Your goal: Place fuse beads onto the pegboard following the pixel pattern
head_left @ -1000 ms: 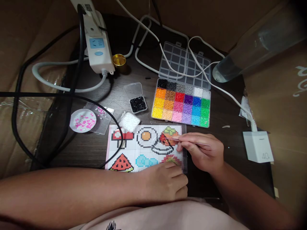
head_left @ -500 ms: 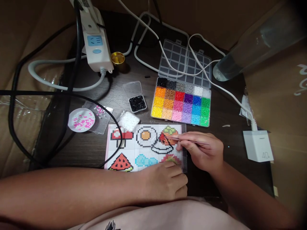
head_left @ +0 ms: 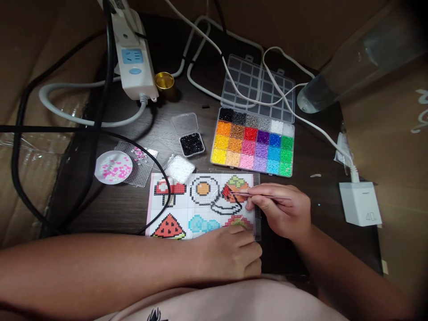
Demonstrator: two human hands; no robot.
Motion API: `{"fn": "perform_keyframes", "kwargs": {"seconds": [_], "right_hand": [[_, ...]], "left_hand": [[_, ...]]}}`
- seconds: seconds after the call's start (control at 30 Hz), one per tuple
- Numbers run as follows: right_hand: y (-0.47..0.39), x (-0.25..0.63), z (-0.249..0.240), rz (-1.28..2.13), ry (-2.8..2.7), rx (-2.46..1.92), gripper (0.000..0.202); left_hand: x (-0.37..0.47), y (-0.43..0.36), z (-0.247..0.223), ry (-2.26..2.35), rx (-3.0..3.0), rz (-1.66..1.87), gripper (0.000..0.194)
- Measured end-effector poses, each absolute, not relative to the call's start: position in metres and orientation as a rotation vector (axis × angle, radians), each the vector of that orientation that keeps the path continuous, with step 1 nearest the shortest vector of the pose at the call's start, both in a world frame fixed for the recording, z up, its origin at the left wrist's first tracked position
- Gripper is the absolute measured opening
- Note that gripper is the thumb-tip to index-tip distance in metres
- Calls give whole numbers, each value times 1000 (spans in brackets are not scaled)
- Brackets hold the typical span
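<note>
My right hand (head_left: 284,209) pinches slim tweezers (head_left: 247,193) whose tips point left, over a red patch of beads (head_left: 226,192). Beneath the tips lies a clear pegboard (head_left: 257,214) on a printed pattern sheet (head_left: 174,211). A black bead outline (head_left: 227,208) curves below the red patch, and the sheet shows a fried egg, mushroom, watermelon slice and other pixel pictures. My left hand (head_left: 230,254) rests knuckles up in a loose fist on the sheet's near edge, with the undersides of its fingers hidden.
Behind stands an open bead case (head_left: 252,142) sorted by colour. Small boxes of black beads (head_left: 191,144) and white beads (head_left: 179,169) sit left of it, near a white dish (head_left: 113,167) with pink and white beads. A power strip (head_left: 133,58), cables, gold cup (head_left: 164,81) and charger (head_left: 359,203) surround them.
My right hand and the tweezers have shifted very slightly, the tips still near the red beads. My left hand stays in place.
</note>
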State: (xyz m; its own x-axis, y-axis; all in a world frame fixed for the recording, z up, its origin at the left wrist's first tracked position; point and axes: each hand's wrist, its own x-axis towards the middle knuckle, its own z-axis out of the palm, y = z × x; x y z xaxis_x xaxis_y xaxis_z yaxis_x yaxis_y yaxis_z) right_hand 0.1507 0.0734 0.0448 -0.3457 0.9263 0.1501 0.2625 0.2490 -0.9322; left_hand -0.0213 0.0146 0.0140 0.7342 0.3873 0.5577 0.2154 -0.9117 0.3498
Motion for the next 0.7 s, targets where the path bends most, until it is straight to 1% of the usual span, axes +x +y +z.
{"fn": "perform_keyframes", "kwargs": {"seconds": [0.1, 0.3, 0.7], "right_hand": [[74, 150, 44, 1134, -1746, -1103, 24], [73, 150, 43, 1208, -1681, -1141, 17], [73, 150, 42, 1251, -1654, -1225, 16]], "left_hand": [[-21, 15, 14, 476, 2669, 961, 21], [-21, 16, 16, 473, 2662, 972, 22], [-22, 16, 17, 463, 2664, 953, 20]]}}
